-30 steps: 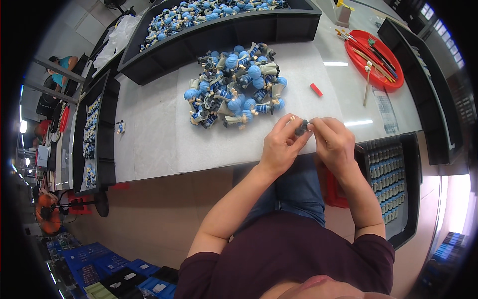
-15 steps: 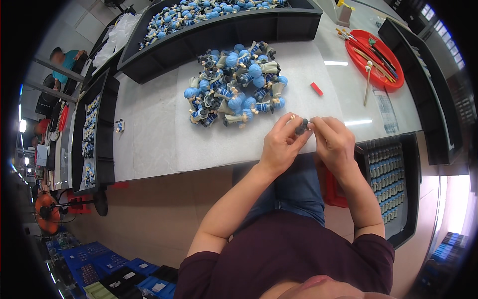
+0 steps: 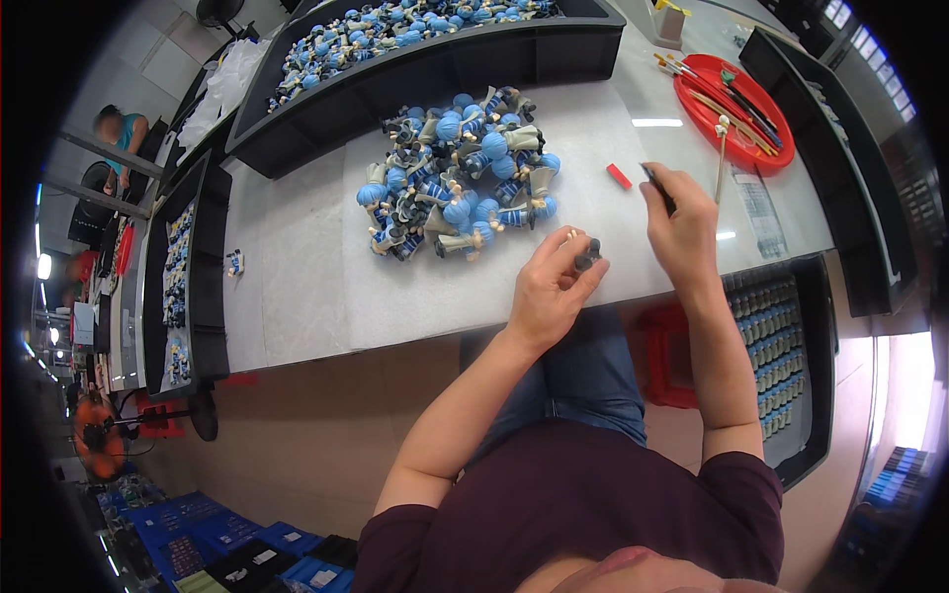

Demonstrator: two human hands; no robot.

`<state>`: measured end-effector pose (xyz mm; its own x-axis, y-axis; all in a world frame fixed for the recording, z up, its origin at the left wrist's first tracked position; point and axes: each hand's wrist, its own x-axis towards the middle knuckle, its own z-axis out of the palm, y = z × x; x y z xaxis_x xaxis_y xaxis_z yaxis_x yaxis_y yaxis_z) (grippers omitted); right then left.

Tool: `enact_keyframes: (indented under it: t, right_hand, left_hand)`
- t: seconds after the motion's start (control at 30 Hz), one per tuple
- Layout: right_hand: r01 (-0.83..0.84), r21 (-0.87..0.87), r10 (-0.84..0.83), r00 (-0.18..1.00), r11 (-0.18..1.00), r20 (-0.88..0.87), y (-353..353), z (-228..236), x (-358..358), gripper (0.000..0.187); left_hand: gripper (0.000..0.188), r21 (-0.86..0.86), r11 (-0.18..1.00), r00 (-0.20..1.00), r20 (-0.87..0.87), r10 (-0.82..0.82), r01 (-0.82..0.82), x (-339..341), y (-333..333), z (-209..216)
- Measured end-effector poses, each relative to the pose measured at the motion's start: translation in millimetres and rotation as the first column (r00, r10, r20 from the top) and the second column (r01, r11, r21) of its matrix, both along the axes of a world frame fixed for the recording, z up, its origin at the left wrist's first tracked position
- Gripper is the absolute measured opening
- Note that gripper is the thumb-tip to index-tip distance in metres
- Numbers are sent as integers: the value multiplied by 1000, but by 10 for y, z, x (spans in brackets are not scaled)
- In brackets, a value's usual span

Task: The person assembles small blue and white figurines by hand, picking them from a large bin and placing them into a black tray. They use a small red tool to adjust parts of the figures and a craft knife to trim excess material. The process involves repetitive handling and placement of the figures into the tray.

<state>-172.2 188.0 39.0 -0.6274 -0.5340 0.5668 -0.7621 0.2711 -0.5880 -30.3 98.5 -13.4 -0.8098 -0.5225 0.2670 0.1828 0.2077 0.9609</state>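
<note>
My left hand [image 3: 544, 301] is closed round a small figurine [image 3: 588, 255]. Its dark grey end sticks out past my fingers, and the rest is mostly hidden in the grip. To its right, apart from it, my right hand [image 3: 684, 222] pinches a slim dark tool [image 3: 657, 186], whose kind I cannot make out. Just beyond that hand's fingertips lies a small red block [image 3: 619, 176]. Ahead and to the left is a loose heap of blue-headed figurines [image 3: 457, 178] in blue and cream clothing, on a white sheet [image 3: 306, 287].
Behind the heap stands a large black bin [image 3: 435, 71] full of figurines. A red dish [image 3: 707, 109] with brushes and sticks sits at the right. Rows of figurines fill a low tray [image 3: 816, 435] beside my right arm. Another black tray [image 3: 203, 326] is at the left.
My right hand has moved away from the figurine, right and farther out toward the red block, with the slim tool still pinched. My left hand has stayed close to its place, still holding the figurine.
</note>
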Motion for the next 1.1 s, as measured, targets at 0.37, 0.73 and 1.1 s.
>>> enact_keyframes:
  t: [0.37, 0.73, 1.1]
  right_hand:
    - [16, 260, 68, 948, 965, -312, -454, -420, -1012, 33]
    - [-237, -131, 249, 588, 963, 770, 414, -125, 408, 25]
    - [-148, -460, 399, 758, 875, 516, 342, -448, 442, 16]
  left_hand:
    - [32, 67, 996, 998, 31, -60, 58, 0, -24, 32]
    - [59, -325, 938, 988, -133, 80, -120, -51, 50, -20]
    - [52, -12, 998, 970, -235, -59, 58, -122, -18, 146]
